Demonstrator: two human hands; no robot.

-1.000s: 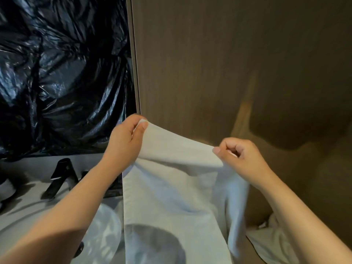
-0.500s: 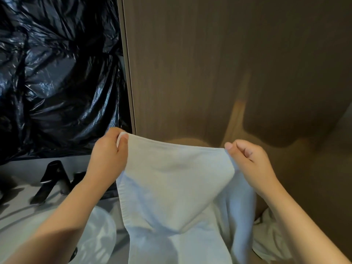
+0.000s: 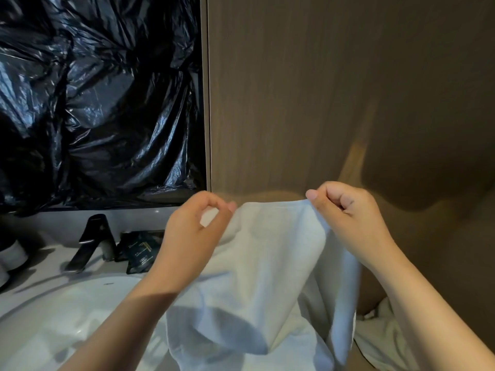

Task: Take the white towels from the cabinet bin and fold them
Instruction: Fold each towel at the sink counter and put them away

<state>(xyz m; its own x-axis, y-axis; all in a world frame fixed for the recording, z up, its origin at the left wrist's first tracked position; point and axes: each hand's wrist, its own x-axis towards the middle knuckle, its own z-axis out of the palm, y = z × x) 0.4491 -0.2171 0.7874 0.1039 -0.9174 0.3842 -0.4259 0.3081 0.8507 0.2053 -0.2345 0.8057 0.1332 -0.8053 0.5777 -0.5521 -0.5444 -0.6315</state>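
Brown wood panelling (image 3: 334,89) fills the wall ahead of you, with crumpled black plastic (image 3: 93,103) covering the area to its left above a white sink (image 3: 67,317) and black faucet (image 3: 91,242). Your left hand (image 3: 192,231) and right hand (image 3: 348,218) are raised side by side, forearms angling up from below, each pinching a top corner of the white towel (image 3: 267,263) between thumb and curled fingers. It hangs down between your arms. More white cloth (image 3: 383,341) lies low at the right.
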